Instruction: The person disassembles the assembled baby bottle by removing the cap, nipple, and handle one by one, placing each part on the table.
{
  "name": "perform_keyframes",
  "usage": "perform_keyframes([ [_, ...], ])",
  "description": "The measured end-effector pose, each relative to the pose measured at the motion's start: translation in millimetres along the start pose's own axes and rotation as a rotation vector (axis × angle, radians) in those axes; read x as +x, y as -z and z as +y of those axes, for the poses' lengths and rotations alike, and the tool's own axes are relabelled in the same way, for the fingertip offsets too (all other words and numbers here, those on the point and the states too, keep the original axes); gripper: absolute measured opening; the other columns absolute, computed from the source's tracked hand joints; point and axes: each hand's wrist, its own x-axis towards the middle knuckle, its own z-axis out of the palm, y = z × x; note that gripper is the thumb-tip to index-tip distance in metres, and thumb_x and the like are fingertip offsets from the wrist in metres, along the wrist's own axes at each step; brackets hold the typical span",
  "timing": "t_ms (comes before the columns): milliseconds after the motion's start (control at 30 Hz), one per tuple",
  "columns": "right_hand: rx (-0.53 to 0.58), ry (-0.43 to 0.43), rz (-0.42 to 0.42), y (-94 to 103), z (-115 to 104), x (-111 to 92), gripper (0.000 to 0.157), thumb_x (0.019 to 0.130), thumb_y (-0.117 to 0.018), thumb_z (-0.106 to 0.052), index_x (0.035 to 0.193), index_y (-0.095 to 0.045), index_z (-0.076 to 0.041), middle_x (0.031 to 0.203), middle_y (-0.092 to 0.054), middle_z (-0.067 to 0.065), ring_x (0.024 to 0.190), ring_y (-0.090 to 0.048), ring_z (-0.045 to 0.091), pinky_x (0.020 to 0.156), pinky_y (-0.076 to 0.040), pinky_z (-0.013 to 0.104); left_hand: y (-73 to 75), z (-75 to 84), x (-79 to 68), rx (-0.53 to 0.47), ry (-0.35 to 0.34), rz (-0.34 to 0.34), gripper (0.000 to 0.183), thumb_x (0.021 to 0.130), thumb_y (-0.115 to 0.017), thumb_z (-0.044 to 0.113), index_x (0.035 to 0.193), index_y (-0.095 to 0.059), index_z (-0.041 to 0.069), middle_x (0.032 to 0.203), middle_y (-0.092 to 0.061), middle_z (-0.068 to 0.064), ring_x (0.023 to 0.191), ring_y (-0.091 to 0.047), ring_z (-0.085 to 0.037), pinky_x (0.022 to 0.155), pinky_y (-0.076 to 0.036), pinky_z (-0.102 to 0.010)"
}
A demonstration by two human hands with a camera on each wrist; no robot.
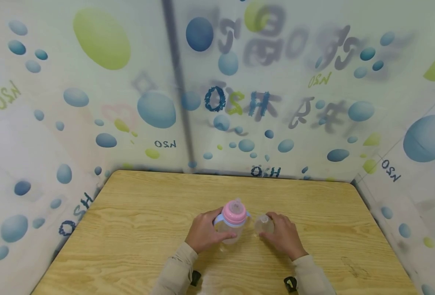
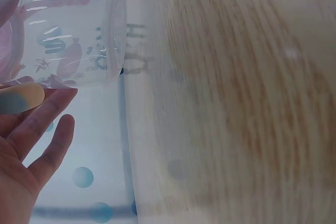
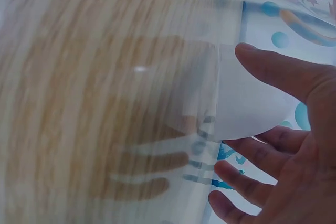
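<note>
In the head view, a baby bottle (image 1: 229,229) with a pink collar, a clear spout and pale blue side handles is near the table's middle. My left hand (image 1: 206,230) grips its left side, thumb across the front. The left wrist view shows its clear printed body (image 2: 71,35), with the base close over the table and a handle (image 2: 21,98) among my fingers. To the right, a small translucent domed bottle cap (image 1: 263,224) stands on the table. My right hand (image 1: 284,237) holds this cap (image 3: 249,100) between thumb and index finger, the other fingers spread below.
The wooden table (image 1: 147,205) has a glossy, reflecting top. Behind it and at both sides hang pale wall sheets (image 1: 217,135) with blue and green spots and lettering. Black wrist straps (image 1: 290,283) show at both sleeves.
</note>
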Motion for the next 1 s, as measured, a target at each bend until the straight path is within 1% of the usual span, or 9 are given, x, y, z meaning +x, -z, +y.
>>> perform_keyframes([
  [233, -0.008, 0.009, 0.001, -1.9, 2.4, 0.1, 0.06, 0.076, -0.087, -0.024, 0.125, -0.062, 0.001, 0.12, -0.065, 0.021, 0.115, -0.057, 0.042, 0.096, -0.039, 0.064, -0.5, -0.9, -0.4, -0.005, -0.003, 0.002, 0.08, 0.071, -0.085, 0.056, 0.132, -0.065, 0.009, 0.113, -0.073, -0.003, 0.095, -0.07, -0.014, 0.075, -0.056, -0.03],
  [367, -0.005, 0.018, 0.009, -1.7, 2.9, -1.4, 0.06, 0.075, -0.088, -0.023, 0.124, -0.063, 0.001, 0.119, -0.066, 0.021, 0.113, -0.057, 0.042, 0.095, -0.039, 0.064, -1.1, -1.6, -0.1, -0.012, -0.002, 0.005, 0.079, 0.071, -0.086, 0.054, 0.131, -0.065, 0.008, 0.112, -0.073, -0.003, 0.092, -0.071, -0.014, 0.073, -0.055, -0.028],
  [700, 0.009, 0.024, 0.008, -1.7, 4.1, -1.4, 0.06, 0.074, -0.088, -0.022, 0.123, -0.063, 0.0, 0.117, -0.066, 0.02, 0.111, -0.058, 0.04, 0.094, -0.04, 0.063, -2.7, -3.0, -0.5, -0.007, -0.003, 0.005, 0.078, 0.07, -0.086, 0.054, 0.13, -0.065, 0.009, 0.111, -0.074, -0.003, 0.091, -0.071, -0.013, 0.072, -0.055, -0.027],
  [833, 0.01, 0.026, 0.001, -2.9, 6.3, -1.0, 0.062, 0.075, -0.088, -0.024, 0.126, -0.061, 0.001, 0.119, -0.066, 0.02, 0.112, -0.058, 0.041, 0.095, -0.04, 0.063, -3.0, -3.1, -1.0, 0.003, -0.009, 0.008, 0.078, 0.07, -0.086, 0.053, 0.13, -0.066, 0.009, 0.111, -0.074, -0.003, 0.092, -0.07, -0.013, 0.073, -0.055, -0.028],
  [1000, 0.032, 0.024, -0.001, -1.8, 5.7, -0.6, 0.067, 0.081, -0.083, -0.027, 0.134, -0.056, 0.003, 0.127, -0.062, 0.022, 0.123, -0.052, 0.044, 0.102, -0.035, 0.065, -2.3, -2.7, -1.4, 0.017, -0.01, 0.014, 0.078, 0.069, -0.086, 0.054, 0.13, -0.066, 0.01, 0.111, -0.074, -0.002, 0.092, -0.07, -0.012, 0.074, -0.056, -0.029],
])
